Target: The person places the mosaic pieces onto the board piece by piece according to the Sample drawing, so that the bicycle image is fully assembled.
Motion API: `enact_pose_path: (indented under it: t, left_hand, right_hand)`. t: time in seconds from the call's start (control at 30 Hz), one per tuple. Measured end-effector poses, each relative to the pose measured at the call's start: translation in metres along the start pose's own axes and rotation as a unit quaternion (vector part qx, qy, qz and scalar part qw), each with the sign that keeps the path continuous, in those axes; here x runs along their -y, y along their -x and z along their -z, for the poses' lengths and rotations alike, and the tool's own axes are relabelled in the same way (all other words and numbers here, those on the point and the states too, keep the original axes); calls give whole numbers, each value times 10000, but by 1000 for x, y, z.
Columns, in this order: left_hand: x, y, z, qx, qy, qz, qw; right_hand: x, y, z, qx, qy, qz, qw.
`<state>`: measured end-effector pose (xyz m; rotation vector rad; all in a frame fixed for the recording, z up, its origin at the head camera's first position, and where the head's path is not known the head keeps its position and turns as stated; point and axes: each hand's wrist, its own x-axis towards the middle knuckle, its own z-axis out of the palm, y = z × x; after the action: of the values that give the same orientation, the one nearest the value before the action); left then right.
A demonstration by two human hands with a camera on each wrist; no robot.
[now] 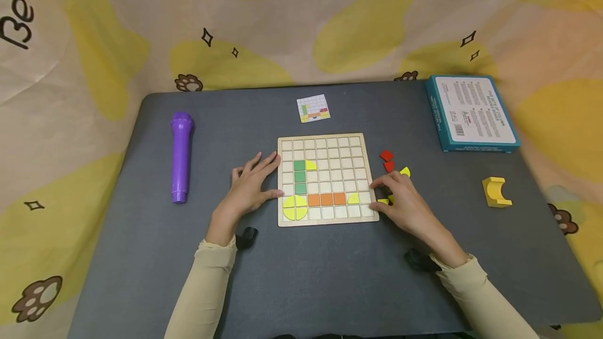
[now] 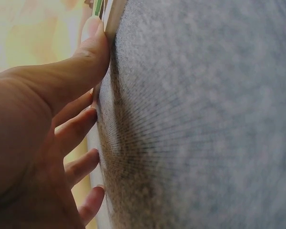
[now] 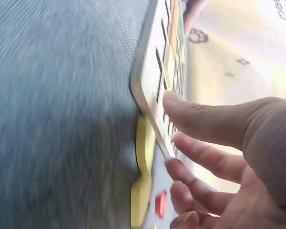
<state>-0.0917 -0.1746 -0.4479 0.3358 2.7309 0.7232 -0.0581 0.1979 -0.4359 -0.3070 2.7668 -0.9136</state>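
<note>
A wooden grid board (image 1: 333,164) lies flat on the table. On it are three green squares (image 1: 300,176), three orange squares (image 1: 326,199), a disc of yellow quarter pieces (image 1: 294,208) and two separate yellow quarter pieces (image 1: 311,165). My left hand (image 1: 249,184), fingers spread, touches the board's left edge with thumb and fingertips. At the right edge, the thumb and fingertips of my right hand (image 1: 405,203) rest against the board; I see no piece between them. Loose yellow pieces (image 3: 144,143) lie beside the board, partly hidden under that hand. Two red pieces (image 1: 388,156) are just beyond it.
A small pattern card (image 1: 313,108) lies behind the board. To the left is a purple microphone (image 1: 181,158). A teal box (image 1: 473,114) sits at the back right, with a yellow notched block (image 1: 496,192) in front of it. Patterned cloth (image 1: 264,25) hangs behind the table.
</note>
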Motion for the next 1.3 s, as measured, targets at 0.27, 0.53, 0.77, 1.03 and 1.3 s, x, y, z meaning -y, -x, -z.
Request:
enact_pose_path:
  t: [0.27, 0.53, 0.77, 1.03, 1.3]
  left_hand:
    - [1, -1, 0, 23, -8, 14, 10000]
    - [0, -1, 1, 60, 10, 21, 10000]
    - [0, -1, 1, 50, -2, 31, 10000]
    - [-1, -1, 0, 58, -7, 25, 10000]
    - [-1, -1, 0, 76, -33, 35, 10000]
  right_hand:
    - [-12, 11, 8, -41, 191, 217, 9996]
    - [-15, 10, 3, -206, 140, 289, 9993]
    - [-13, 7, 3, -426, 31, 438, 9981]
    - [3, 3, -7, -813, -761, 410, 9929]
    - [11, 1, -20, -1019, -888, -110, 9908]
